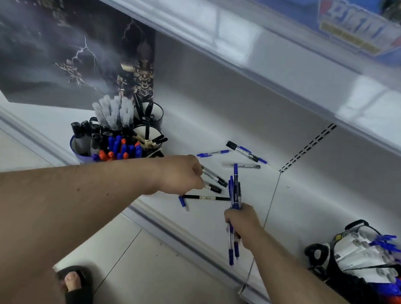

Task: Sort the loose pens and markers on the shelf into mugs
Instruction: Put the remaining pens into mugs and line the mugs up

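My left hand grips two black-capped clear pens just above the white shelf. A bunch of blue pens stands upright in my right hand, at the shelf's front edge. Loose on the shelf lie a long black pen, a short blue pen, a blue pen, a black-capped marker and a grey pen. At the back left stand a purple mug full of markers and black mugs holding pens.
A dark poster leans at the shelf's back left. An upper shelf overhangs. At the right sits a black container with white and blue pens. My sandalled feet stand on the tiled floor below the shelf edge.
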A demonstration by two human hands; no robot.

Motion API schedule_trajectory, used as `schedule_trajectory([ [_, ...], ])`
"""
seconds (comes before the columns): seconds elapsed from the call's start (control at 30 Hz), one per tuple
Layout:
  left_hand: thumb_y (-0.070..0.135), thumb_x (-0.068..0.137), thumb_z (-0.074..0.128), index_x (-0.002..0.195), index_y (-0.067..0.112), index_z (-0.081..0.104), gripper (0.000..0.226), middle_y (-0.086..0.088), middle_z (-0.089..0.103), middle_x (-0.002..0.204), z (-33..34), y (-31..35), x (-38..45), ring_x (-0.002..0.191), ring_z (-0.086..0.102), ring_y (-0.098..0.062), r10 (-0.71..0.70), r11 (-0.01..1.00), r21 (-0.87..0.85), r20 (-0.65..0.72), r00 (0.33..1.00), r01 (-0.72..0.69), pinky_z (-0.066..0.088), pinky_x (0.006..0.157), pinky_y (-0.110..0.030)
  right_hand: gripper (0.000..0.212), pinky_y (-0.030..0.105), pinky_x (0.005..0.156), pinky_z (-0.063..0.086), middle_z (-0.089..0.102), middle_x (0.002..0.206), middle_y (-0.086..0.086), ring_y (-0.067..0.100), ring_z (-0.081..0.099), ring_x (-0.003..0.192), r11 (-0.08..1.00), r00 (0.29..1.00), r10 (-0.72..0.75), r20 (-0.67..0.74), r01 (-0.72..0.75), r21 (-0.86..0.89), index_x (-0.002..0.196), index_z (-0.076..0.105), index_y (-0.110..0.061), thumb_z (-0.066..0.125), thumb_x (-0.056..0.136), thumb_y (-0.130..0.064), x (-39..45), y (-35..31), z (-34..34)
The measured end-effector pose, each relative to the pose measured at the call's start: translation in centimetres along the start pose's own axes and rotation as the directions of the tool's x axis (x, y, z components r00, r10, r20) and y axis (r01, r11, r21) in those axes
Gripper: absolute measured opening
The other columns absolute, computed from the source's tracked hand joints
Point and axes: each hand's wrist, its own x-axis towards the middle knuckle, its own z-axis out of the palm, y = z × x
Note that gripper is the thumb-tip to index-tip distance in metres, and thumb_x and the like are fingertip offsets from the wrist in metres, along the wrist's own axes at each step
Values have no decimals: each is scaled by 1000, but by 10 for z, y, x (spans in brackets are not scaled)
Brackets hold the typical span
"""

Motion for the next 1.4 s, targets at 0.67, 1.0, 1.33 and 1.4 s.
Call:
schedule_trajectory([
  [0.67, -4, 94, 40, 104, 11, 58, 25, -4, 64, 100, 12, -31, -31, 52, 53, -6, 57, 846, -533, 158, 986, 36, 30, 40, -17, 21, 36, 61, 47, 67, 79, 14, 29, 63, 68, 747, 969, -208, 133, 69, 661, 108, 64, -2, 58, 95, -17, -118, -124, 33],
  [1.0, 1, 97, 42, 109, 7, 56, 19, -4, 67, 92, -10, -44, -40, 52, 35, -11, -36, 937, -341, 132, 991, 79, 27, 44, -20, 13, 33, 57, 52, 68, 86, 13, 21, 68, 62, 713, 980, -186, 73, 83, 696, 103, 63, -5, 53, 101, -14, -132, -119, 29],
  [1.33, 62, 79, 66, 83, 17, 59, 46, -3, 49, 61, -13, -41, -32, 45, 38, -13, 33, 682, -727, -83, 996, -83, 27, 41, -22, 14, 27, 53, 47, 61, 68, 8, 21, 57, 59, 781, 889, -310, 338, 35, 624, 89, 66, -6, 54, 97, -6, -167, -133, 52],
  [1.4, 53, 78, 74, 76, 18, 59, 38, -2, 49, 54, -10, -41, -34, 42, 39, -14, 55, 648, -753, -103, 993, -114, 31, 41, -22, 13, 28, 54, 47, 61, 70, 10, 22, 58, 59, 807, 879, -317, 356, 53, 588, 90, 65, -5, 53, 96, -5, -170, -135, 52],
])
